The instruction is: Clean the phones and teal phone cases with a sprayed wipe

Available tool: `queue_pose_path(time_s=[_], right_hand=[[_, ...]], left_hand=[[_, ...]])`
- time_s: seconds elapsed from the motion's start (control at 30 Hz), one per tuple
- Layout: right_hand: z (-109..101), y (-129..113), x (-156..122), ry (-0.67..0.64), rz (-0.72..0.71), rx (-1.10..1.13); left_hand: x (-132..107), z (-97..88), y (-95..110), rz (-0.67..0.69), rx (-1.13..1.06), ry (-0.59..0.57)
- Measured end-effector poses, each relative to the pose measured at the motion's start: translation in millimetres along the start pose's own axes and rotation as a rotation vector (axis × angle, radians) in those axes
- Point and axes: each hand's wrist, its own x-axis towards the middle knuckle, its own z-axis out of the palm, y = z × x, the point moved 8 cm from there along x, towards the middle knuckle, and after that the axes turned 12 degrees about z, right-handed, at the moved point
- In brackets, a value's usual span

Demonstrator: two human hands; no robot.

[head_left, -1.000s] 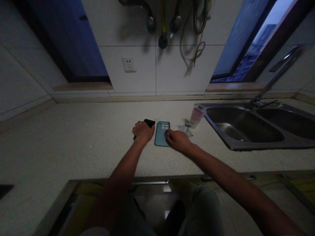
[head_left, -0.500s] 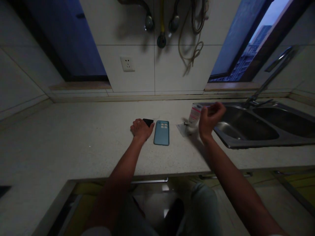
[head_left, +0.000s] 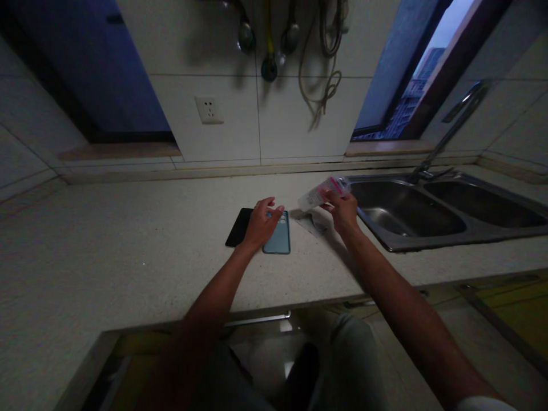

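Observation:
My left hand (head_left: pixel 262 222) is over the gap between a black phone (head_left: pixel 238 228) and a blue-green phone case (head_left: pixel 277 237), its fingers apart and holding nothing. The phone lies tilted on the counter, its right part covered by that hand. Beside it the case lies flat, camera holes at the upper end, partly hidden by my fingers. My right hand (head_left: pixel 343 210) pinches a clear plastic packet (head_left: pixel 322 193) with pink and white print, raised off the counter. Below the packet a thin flat sheet (head_left: pixel 311 223) rests on the counter; its kind is hard to make out.
A steel double sink (head_left: pixel 411 214) with a tall faucet (head_left: pixel 449 128) is set into the counter (head_left: pixel 180 251) on the right. A wall socket (head_left: pixel 209 110), pipes and a tied cord (head_left: pixel 327 94) are on the tiled wall behind. Windows stand on both sides.
My left hand has moved off the phone toward the case, uncovering more of the phone. My right hand has swung left and lower with the packet, which is now tilted leftward. The view has shifted slightly.

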Motion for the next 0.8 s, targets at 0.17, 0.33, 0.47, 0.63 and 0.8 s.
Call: queue_pose_path(time_s=[0.17, 0.33, 0.47, 0.63, 0.8], right_hand=[[40.5, 9.4, -28.2, -0.284, 0.224, 0.296], [57.4, 27.5, -42.0, -0.369, 0.336, 0.429], [58.6, 46.2, -41.0, -0.371, 0.48, 0.491], [59.3, 50.1, -43.8, -0.43, 0.508, 0.489], [52.3, 53.8, -46.5, -0.304, 0.502, 0.461]], left_hand=[[-7.7, 27.2, -12.4, -0.221, -0.386, -0.081], [-9.5, 30.6, -15.1, -0.285, -0.475, -0.056], [-10.7, 29.4, -14.1, -0.299, -0.544, -0.035], [-13.7, 29.5, -5.1, -0.29, -0.578, -0.08], [-14.7, 33.5, -1.3, -0.271, -0.546, -0.181]])
